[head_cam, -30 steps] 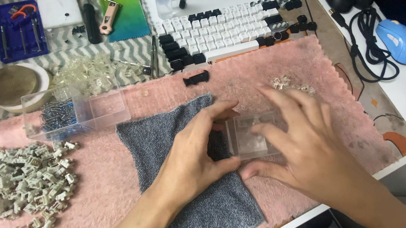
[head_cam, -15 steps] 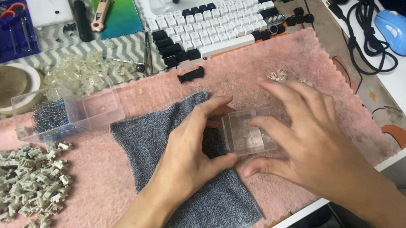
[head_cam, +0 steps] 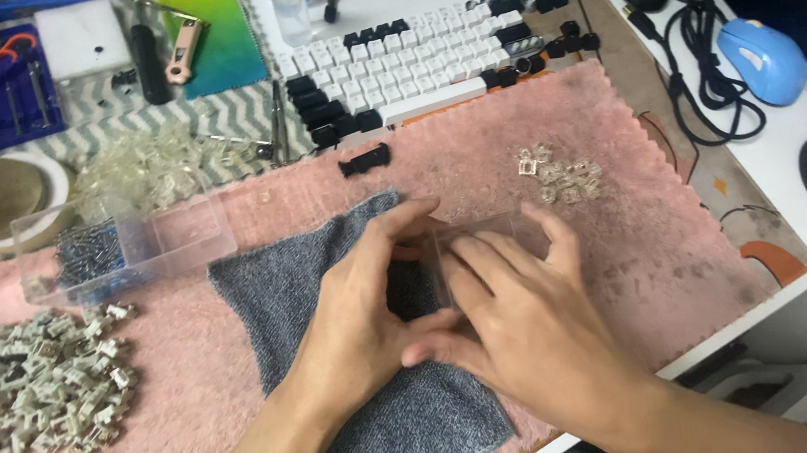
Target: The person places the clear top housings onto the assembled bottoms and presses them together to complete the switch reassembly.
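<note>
Both of my hands close around a small clear plastic box [head_cam: 499, 231] that rests at the right edge of a grey cloth [head_cam: 279, 279] on a pink fuzzy mat [head_cam: 687, 257]. My left hand [head_cam: 367, 305] grips the box's left side, thumb along its top edge. Over the box's front and top lies my right hand [head_cam: 518, 319], fingers pressed on it. A dark part shows between my hands; what it is I cannot tell. Several small clear switch pieces [head_cam: 558, 172] lie just beyond the box.
A pile of grey-beige keyboard switches [head_cam: 25, 381] lies at the left. A clear tray with small metal springs [head_cam: 116, 249] sits behind the cloth. A keyboard with white and black keycaps [head_cam: 425, 54], a loose black part [head_cam: 365, 161], a blue mouse [head_cam: 761, 59] and tools stand at the back.
My right hand has slid left and down over the clear box, covering more of it. My left hand keeps its grip. The view has shifted slightly.
</note>
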